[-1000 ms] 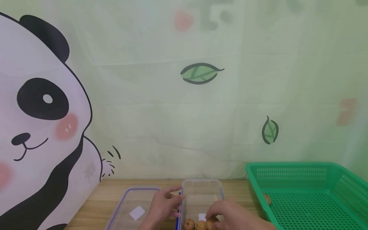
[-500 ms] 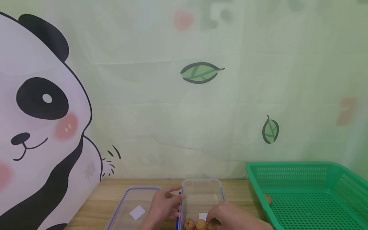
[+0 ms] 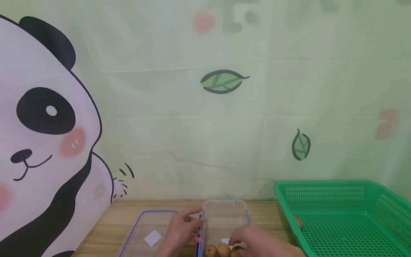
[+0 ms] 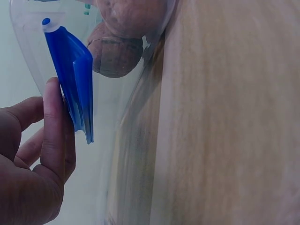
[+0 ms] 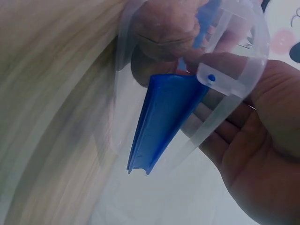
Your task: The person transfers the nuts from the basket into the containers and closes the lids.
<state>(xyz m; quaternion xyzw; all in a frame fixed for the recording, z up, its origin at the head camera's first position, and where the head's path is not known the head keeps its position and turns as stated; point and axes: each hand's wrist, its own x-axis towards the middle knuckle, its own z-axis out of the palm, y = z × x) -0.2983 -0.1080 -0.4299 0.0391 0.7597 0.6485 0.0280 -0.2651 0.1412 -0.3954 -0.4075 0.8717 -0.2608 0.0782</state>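
A clear plastic storage box stands at the bottom middle of the head view, with walnuts in its near end. My left hand rests its fairly straight fingers against the box's left side. In the left wrist view these fingers touch the box beside a hanging blue latch. My right hand reaches into the near end of the box, and its fingers hold a walnut there, partly hidden. Through the clear wall in the right wrist view, the thumb and fingertips meet near a walnut.
A clear lid with blue edging and a white paper square lies left of the box. On the right stands a green basket, with one walnut by its left wall. A printed panda cloth hangs behind the wooden table.
My right hand shifts very slightly within the box's near end, still at the walnut. The left hand keeps its place against the box.
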